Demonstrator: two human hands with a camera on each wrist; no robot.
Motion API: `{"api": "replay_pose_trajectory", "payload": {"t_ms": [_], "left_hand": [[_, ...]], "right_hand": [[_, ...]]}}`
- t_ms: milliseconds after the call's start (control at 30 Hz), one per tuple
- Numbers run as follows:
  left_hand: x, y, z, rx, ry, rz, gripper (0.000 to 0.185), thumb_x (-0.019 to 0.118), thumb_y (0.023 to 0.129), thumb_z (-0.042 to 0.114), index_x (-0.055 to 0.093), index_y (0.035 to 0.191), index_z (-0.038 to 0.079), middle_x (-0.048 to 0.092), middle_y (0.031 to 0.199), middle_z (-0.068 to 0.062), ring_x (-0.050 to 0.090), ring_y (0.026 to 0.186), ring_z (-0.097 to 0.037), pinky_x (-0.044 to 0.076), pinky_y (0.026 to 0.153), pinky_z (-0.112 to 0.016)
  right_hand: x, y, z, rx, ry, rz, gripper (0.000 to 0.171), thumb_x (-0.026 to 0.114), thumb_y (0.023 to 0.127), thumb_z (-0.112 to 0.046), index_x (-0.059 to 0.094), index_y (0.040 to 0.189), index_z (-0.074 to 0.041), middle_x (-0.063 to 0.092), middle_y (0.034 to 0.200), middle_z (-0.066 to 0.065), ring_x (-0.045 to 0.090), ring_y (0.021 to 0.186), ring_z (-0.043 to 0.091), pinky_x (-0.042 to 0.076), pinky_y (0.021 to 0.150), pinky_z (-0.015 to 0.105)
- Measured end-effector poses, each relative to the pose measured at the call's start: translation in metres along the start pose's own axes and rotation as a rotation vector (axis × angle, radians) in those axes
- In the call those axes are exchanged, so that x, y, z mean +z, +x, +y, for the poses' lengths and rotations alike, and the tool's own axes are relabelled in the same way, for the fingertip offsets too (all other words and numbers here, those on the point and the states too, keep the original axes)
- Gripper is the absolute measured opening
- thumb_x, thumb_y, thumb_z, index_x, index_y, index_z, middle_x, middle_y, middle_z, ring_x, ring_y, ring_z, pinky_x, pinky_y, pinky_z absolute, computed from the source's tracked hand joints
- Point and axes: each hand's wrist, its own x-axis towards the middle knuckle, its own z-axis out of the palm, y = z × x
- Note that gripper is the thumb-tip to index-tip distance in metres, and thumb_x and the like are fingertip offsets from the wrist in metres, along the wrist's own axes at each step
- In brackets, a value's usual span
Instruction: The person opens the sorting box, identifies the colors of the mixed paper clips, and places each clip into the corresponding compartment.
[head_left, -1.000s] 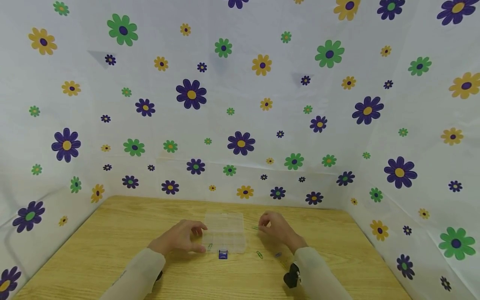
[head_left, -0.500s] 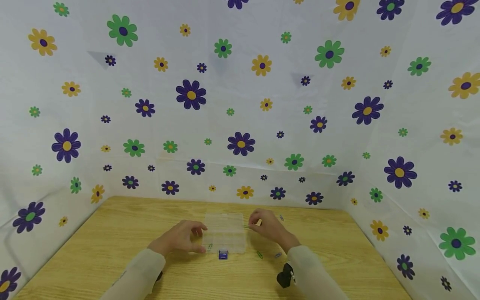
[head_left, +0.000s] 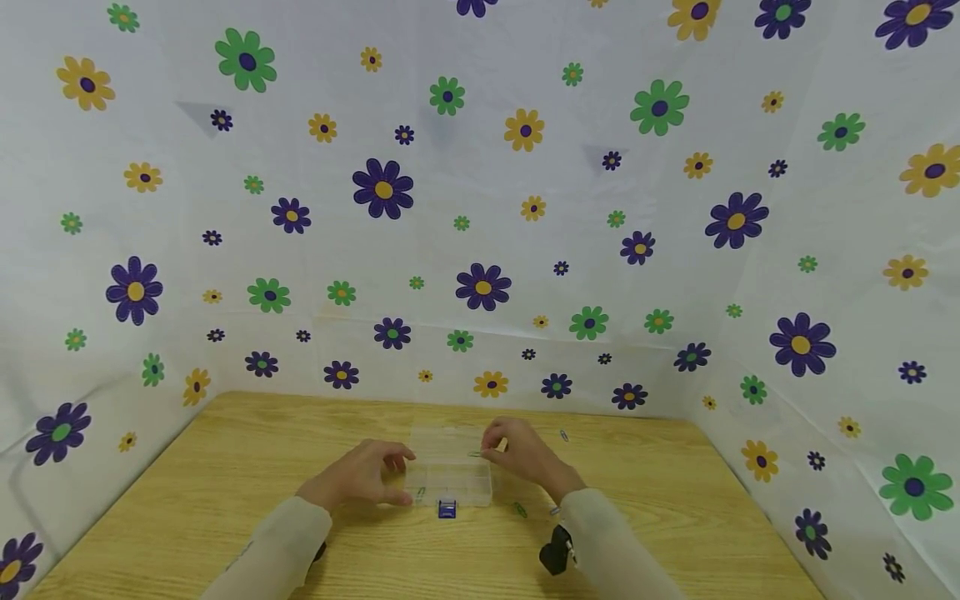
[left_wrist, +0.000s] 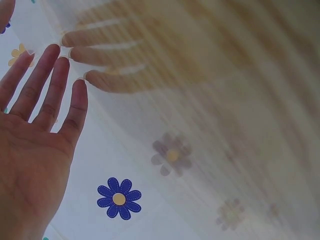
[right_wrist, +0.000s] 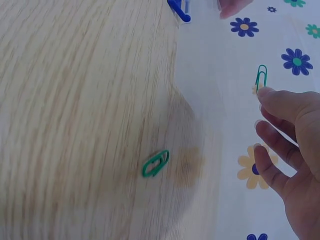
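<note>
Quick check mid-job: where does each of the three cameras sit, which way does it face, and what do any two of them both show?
Head: worn on the head, looking forward and down at the wooden table, clear compartment box, both forearms and hands.
Left wrist: on the left wrist, looking along the palm; left hand with straight fingers, floral backdrop behind.
Right wrist: on the right wrist, facing the tabletop; right hand pinches a green paper clip.
Shared: head and right wrist both show that clip.
</note>
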Motion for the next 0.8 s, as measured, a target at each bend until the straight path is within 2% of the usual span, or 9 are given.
{"api": "replay_pose_trajectory", "payload": {"t_ms": [200,333,500,600,800], "left_hand": [[-0.002,0.0,0.003,-0.015,-0.016,-0.005,0.068,0.089,0.076,0.049,0.069,0.124,0.006,0.072,0.105,-0.002,0.063,0.095,-0.017,0.055,0.089,-0.039],[-0.002,0.001,0.002,0.008,-0.004,-0.001,0.067,0.089,0.076,0.048,0.069,0.124,0.005,0.072,0.104,-0.003,0.064,0.095,-0.018,0.056,0.088,-0.038],[-0.001,0.003,-0.001,0.055,0.019,0.005,0.066,0.09,0.076,0.043,0.07,0.123,0.003,0.074,0.103,-0.005,0.067,0.093,-0.02,0.057,0.087,-0.038],[0.0,0.003,-0.001,0.056,0.021,0.007,0.066,0.09,0.076,0.043,0.07,0.123,0.003,0.074,0.103,-0.005,0.067,0.093,-0.019,0.057,0.087,-0.037],[0.0,0.001,-0.001,0.045,0.01,0.008,0.065,0.09,0.075,0.044,0.07,0.123,0.004,0.074,0.103,-0.005,0.067,0.093,-0.019,0.057,0.087,-0.037]], "right_hand": [[0.004,0.005,-0.007,-0.003,-0.002,-0.014,0.01,0.074,0.095,-0.009,0.074,0.085,-0.009,0.073,0.101,0.006,0.067,0.091,0.019,0.054,0.075,0.024],[0.008,0.007,-0.01,-0.002,0.007,-0.019,0.009,0.074,0.095,-0.009,0.074,0.085,-0.01,0.073,0.101,0.006,0.066,0.091,0.018,0.056,0.077,0.028],[0.014,0.011,-0.013,0.003,0.007,-0.045,0.009,0.074,0.095,-0.012,0.074,0.086,-0.012,0.073,0.099,0.003,0.063,0.086,0.009,0.053,0.073,0.021],[0.017,0.013,-0.016,-0.021,0.016,-0.053,0.009,0.074,0.095,-0.012,0.074,0.087,-0.011,0.073,0.095,0.002,0.062,0.082,0.005,0.052,0.071,0.019],[0.021,0.015,-0.024,-0.049,0.029,-0.064,0.01,0.073,0.095,-0.007,0.077,0.085,-0.007,0.073,0.096,0.004,0.065,0.088,0.013,0.053,0.073,0.02]]}}
